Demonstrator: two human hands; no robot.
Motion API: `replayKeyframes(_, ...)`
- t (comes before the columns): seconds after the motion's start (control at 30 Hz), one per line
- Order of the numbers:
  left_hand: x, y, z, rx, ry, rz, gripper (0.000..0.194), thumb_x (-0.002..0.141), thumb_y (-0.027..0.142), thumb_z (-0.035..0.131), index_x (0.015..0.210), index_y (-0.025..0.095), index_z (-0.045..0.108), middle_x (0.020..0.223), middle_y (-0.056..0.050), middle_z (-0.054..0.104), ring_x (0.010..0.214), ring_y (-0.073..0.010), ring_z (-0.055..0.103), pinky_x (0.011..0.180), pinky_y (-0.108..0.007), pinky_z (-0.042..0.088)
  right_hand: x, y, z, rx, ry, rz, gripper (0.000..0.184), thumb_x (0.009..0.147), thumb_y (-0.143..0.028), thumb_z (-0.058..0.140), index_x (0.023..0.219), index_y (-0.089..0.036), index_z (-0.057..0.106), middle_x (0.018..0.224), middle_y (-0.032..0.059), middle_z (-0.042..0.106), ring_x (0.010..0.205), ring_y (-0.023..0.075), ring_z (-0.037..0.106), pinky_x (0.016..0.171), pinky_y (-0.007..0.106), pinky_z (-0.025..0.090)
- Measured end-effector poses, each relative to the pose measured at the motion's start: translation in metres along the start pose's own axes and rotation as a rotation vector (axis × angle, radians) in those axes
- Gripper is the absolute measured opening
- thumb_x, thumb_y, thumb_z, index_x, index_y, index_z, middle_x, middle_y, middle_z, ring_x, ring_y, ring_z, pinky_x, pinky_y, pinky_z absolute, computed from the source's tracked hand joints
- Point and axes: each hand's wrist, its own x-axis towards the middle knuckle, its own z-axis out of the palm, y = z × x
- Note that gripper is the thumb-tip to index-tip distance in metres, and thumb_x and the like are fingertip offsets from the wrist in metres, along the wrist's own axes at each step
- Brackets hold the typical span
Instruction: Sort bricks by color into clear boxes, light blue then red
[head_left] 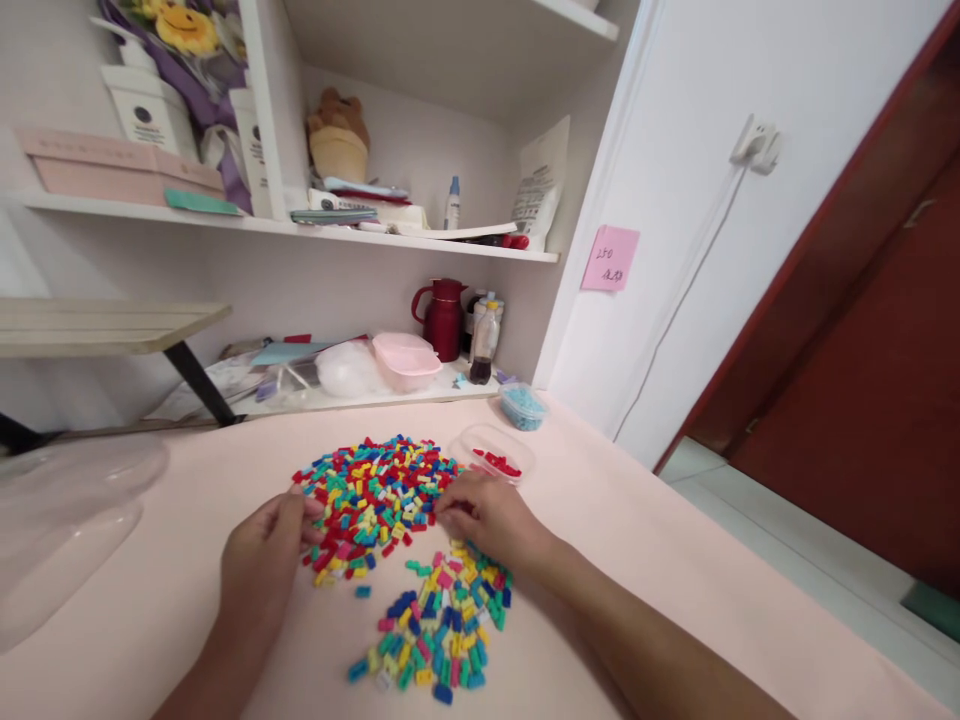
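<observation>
A large heap of small toy building bricks (382,490) in red, blue, green, yellow and white lies on the pink tabletop. My left hand (271,535) is at the heap's left edge, fingers curled and thumb close to the forefinger; whether a brick is between them is hidden. Over the heap's right edge, my right hand (491,515) has its fingers bent down and pinched together, and what they hold cannot be made out. Nearer to me is a smaller group of bricks (442,620) with few red ones. Just beyond my right hand, a clear plastic tub (525,452) contains several red bricks.
A lidded-size clear tub of light blue bricks (523,408) stands farther back. Clear plastic trays (67,530) lie at the left. Behind are a pink container (406,362), a dark red jug (445,320) and a bottle (484,350) below a white shelf (427,240).
</observation>
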Motion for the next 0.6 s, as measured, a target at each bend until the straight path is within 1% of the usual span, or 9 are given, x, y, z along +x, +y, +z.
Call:
replayKeyframes(0.1,-0.0016,-0.0002,-0.0004,0.005,-0.01,0.01,0.033,0.074,0.05,0.054,0.077,0.019,0.067,0.053,0.001,0.064,0.058,-0.0185,0.06,0.059,-0.028,0.046,-0.0009,0.0055,0.0048,-0.012,-0.068,0.022,0.013,0.08,-0.015,0.064,0.088,-0.023,0.071,0.09,0.0013,0.069,0.084,0.0165,0.063,0.075,0.026,0.046)
replayKeyframes(0.27,-0.0037,0.0024,-0.0001,0.008,-0.028,0.015,0.029,0.074,0.046,0.054,0.074,0.019,0.066,0.053,0.001,0.064,0.058,-0.0184,0.06,0.058,-0.027,0.046,-0.0014,0.0067,0.0051,-0.036,-0.088,0.042,0.014,0.081,-0.018,0.065,0.093,-0.024,0.069,0.095,0.0018,0.067,0.088,0.0171,0.062,0.077,0.027,0.045)
replayKeyframes(0.37,-0.0035,0.0029,0.0008,0.013,-0.041,0.014,0.029,0.074,0.046,0.053,0.073,0.019,0.065,0.053,0.001,0.064,0.058,-0.0186,0.061,0.057,-0.027,0.045,-0.0009,0.0042,0.0048,-0.033,-0.104,0.043,0.01,0.081,-0.015,0.064,0.086,-0.023,0.067,0.093,0.0011,0.065,0.087,0.0162,0.061,0.076,0.026,0.045)
replayKeyframes(0.47,-0.0036,0.0017,0.0007,0.025,-0.045,0.013,0.032,0.075,0.048,0.052,0.073,0.019,0.065,0.053,0.001,0.064,0.057,-0.0192,0.062,0.057,-0.027,0.045,-0.0003,0.0026,0.005,-0.035,-0.11,0.069,0.007,0.079,-0.014,0.065,0.078,-0.021,0.064,0.087,0.0001,0.063,0.081,0.0148,0.06,0.072,0.024,0.044)
replayKeyframes(0.53,-0.0036,0.0007,0.0,0.041,-0.049,0.022,0.033,0.075,0.048,0.052,0.074,0.019,0.065,0.053,0.001,0.064,0.057,-0.0194,0.062,0.056,-0.028,0.045,-0.0001,0.0022,0.0054,-0.036,-0.104,0.093,0.007,0.078,-0.016,0.068,0.082,-0.021,0.065,0.087,0.0,0.063,0.077,0.0139,0.059,0.069,0.023,0.043)
replayKeyframes(0.6,-0.0036,0.0005,-0.0005,0.054,-0.053,0.029,0.032,0.074,0.048,0.052,0.075,0.019,0.066,0.053,0.0,0.065,0.057,-0.0199,0.062,0.056,-0.028,0.045,0.0,0.0017,0.0059,-0.045,-0.096,0.099,0.013,0.079,-0.02,0.069,0.091,-0.023,0.067,0.091,0.0006,0.064,0.078,0.014,0.059,0.07,0.024,0.044)
